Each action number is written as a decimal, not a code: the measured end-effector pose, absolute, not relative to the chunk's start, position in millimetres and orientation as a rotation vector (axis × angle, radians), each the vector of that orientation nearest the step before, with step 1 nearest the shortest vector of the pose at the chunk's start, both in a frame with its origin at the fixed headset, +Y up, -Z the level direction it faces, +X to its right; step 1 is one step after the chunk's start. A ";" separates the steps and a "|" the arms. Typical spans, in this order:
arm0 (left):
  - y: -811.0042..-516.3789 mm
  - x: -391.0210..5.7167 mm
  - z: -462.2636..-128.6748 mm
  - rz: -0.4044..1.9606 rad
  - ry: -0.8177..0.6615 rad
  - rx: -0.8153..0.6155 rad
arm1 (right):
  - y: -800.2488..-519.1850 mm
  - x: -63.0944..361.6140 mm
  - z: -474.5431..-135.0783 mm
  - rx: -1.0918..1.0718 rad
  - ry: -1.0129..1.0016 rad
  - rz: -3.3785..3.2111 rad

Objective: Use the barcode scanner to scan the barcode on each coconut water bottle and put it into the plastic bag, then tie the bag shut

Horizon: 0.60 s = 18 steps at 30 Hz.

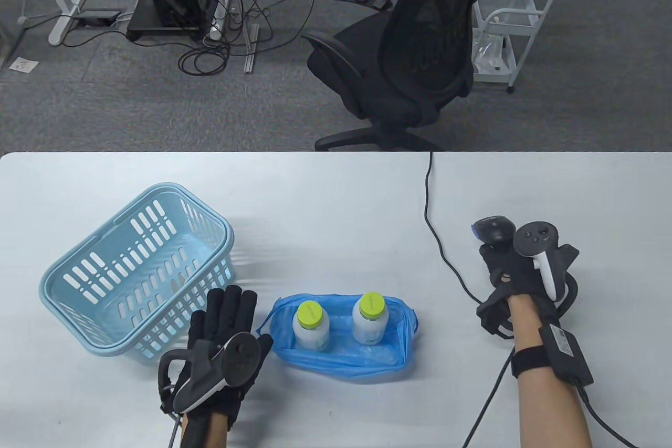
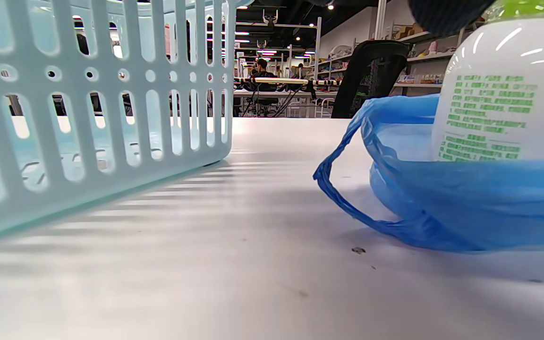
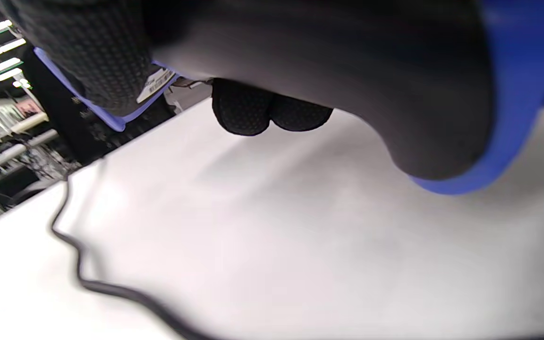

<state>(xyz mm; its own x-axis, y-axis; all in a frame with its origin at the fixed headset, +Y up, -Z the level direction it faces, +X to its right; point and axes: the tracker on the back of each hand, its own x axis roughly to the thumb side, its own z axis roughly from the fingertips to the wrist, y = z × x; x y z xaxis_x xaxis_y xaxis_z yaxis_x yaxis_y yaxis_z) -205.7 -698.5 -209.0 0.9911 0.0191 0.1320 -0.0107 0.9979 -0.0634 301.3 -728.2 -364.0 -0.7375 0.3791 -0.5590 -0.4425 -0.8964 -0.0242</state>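
Observation:
Two white coconut water bottles with green caps, one on the left [image 1: 311, 326] and one on the right [image 1: 369, 320], stand upright inside the open blue plastic bag [image 1: 344, 361] at the table's front middle. The left bottle [image 2: 494, 94] and the bag [image 2: 465, 208] fill the right of the left wrist view. My left hand [image 1: 229, 311] lies flat with straight fingers between the basket and the bag, holding nothing. My right hand [image 1: 501, 264] grips the black and blue barcode scanner [image 1: 492, 230] at the right of the table. Its curled fingers [image 3: 262, 113] wrap the scanner [image 3: 395, 94] just above the tabletop.
An empty light blue basket [image 1: 79, 272] stands on the left, close to my left hand; its slotted wall [image 2: 88, 118] fills the left of the left wrist view. The scanner's black cable [image 1: 438, 238] runs to the far edge. A black office chair [image 1: 409, 64] stands beyond.

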 end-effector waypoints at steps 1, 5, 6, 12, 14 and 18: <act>-698.5 -206.2 -208.9 0.016 -0.131 -0.063 | -734.2 305.8 -368.7 -0.809 0.160 2.590; -698.3 -206.7 -208.7 0.010 -0.125 -0.065 | -743.8 313.3 -375.3 -0.864 0.197 2.616; -698.3 -206.7 -208.6 0.010 -0.124 -0.065 | -746.2 314.1 -376.4 -0.877 0.204 2.616; -699.6 -204.9 -208.8 -0.001 -0.123 -0.077 | -753.1 309.6 -380.6 -0.933 0.263 2.689; -699.6 -204.6 -209.1 0.000 -0.124 -0.083 | -753.3 306.9 -380.0 -0.960 0.265 2.743; -697.4 -207.5 -208.3 0.008 -0.119 -0.070 | -751.6 306.9 -373.8 -0.938 0.267 2.795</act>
